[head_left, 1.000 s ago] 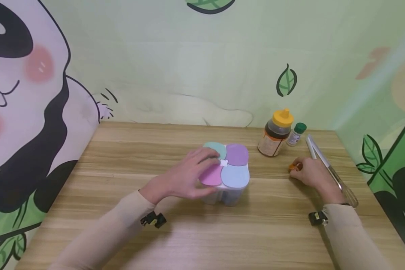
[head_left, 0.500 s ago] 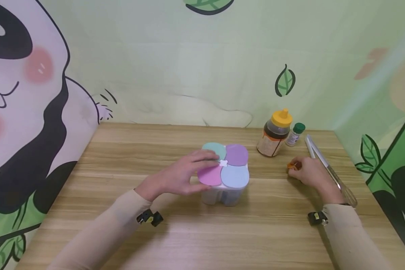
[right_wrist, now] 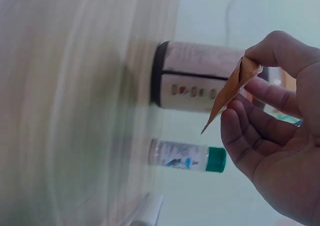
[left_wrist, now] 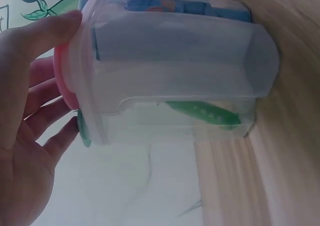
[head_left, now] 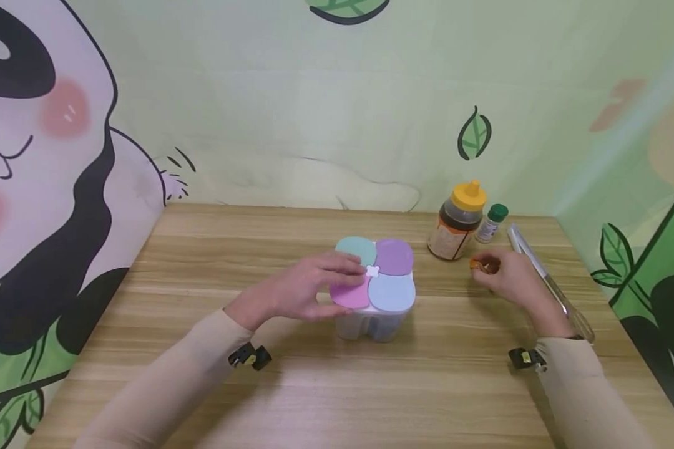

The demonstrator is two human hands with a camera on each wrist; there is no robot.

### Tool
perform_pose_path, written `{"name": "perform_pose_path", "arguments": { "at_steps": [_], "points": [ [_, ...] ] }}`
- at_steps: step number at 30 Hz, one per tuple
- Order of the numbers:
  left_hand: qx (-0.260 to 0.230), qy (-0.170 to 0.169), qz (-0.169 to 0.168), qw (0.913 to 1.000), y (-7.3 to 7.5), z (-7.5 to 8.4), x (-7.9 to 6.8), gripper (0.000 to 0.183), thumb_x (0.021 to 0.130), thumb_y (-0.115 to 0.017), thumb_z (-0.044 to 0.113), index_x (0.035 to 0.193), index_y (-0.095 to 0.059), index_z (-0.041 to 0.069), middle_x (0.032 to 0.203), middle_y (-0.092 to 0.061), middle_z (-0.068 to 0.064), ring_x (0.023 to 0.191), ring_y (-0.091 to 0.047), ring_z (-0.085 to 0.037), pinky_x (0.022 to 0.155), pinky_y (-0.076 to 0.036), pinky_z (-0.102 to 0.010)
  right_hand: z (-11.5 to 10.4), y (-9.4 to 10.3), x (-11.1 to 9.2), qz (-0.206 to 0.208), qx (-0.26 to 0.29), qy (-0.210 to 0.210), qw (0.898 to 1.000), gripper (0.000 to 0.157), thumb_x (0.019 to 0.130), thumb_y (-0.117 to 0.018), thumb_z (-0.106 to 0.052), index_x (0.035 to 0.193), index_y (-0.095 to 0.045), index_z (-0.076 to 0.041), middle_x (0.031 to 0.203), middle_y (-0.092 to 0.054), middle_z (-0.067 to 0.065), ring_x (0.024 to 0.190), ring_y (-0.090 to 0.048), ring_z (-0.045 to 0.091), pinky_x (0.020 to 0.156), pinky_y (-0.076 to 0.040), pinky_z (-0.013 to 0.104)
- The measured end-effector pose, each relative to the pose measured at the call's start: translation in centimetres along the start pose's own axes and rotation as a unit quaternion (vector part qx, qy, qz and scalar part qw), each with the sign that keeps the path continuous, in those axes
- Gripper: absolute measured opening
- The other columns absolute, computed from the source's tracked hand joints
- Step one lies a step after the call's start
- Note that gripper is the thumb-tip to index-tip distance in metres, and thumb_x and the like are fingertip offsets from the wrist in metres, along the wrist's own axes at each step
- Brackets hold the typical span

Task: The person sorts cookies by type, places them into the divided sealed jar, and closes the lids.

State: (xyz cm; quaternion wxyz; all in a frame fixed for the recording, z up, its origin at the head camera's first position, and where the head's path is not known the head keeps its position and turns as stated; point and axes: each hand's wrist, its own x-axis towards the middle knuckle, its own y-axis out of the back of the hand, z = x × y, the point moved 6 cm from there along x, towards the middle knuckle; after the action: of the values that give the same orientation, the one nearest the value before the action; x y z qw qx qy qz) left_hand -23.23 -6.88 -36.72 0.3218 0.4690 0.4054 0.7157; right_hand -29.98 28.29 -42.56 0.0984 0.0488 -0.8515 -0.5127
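A clear storage container (head_left: 390,294) with pink, teal, purple and light blue lid flaps stands mid-table. My left hand (head_left: 292,290) holds its left side, fingers bent over the pink and teal flaps and thumb at the near rim. In the left wrist view, a green packet (left_wrist: 205,112) and blue packets (left_wrist: 185,6) show through the container's walls. My right hand (head_left: 513,280) pinches a small flat orange-brown packet (right_wrist: 230,93) between thumb and fingers, a little above the table. The packet's contents cannot be seen.
Behind the right hand stand a brown bottle (head_left: 455,237) with a yellow nozzle cap and a small green-capped bottle (head_left: 491,224). A long metal utensil (head_left: 539,265) with a looped wire end lies beside the right forearm. The wooden tabletop (head_left: 230,237) meets a printed backdrop.
My right hand has risen slightly and moved left with the orange-brown packet. My left hand has settled lower against the container, its fingers still on the lid. The container stays in place.
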Motion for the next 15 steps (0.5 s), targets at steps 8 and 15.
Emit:
{"name": "perform_pose_path", "arguments": {
  "at_steps": [8, 15],
  "points": [
    [0.035, -0.007, -0.055, 0.9979, 0.4, 0.2, 0.8, 0.048, 0.088, -0.071, 0.039, 0.122, -0.068, 0.005, 0.126, -0.067, -0.007, 0.125, -0.056, -0.023, 0.111, -0.040, -0.037, -2.8, 1.5, -0.5, 0.055, 0.030, 0.054, 0.997, 0.023, 0.082, -0.070, -0.012, 0.101, -0.070, 0.000, 0.088, -0.071, 0.014, 0.078, -0.064, 0.024, 0.064, -0.053, 0.027],
    [0.051, 0.015, -0.095, 0.9941, 0.5, 0.4, 1.3, 0.049, 0.088, -0.070, 0.041, 0.124, -0.067, 0.007, 0.127, -0.066, -0.006, 0.126, -0.056, -0.024, 0.111, -0.040, -0.037, -4.4, 2.1, -0.8, 0.061, 0.056, 0.059, 0.995, 0.021, 0.081, -0.072, -0.011, 0.100, -0.071, -0.003, 0.085, -0.070, 0.011, 0.076, -0.062, 0.022, 0.061, -0.050, 0.019]
  ]
}}
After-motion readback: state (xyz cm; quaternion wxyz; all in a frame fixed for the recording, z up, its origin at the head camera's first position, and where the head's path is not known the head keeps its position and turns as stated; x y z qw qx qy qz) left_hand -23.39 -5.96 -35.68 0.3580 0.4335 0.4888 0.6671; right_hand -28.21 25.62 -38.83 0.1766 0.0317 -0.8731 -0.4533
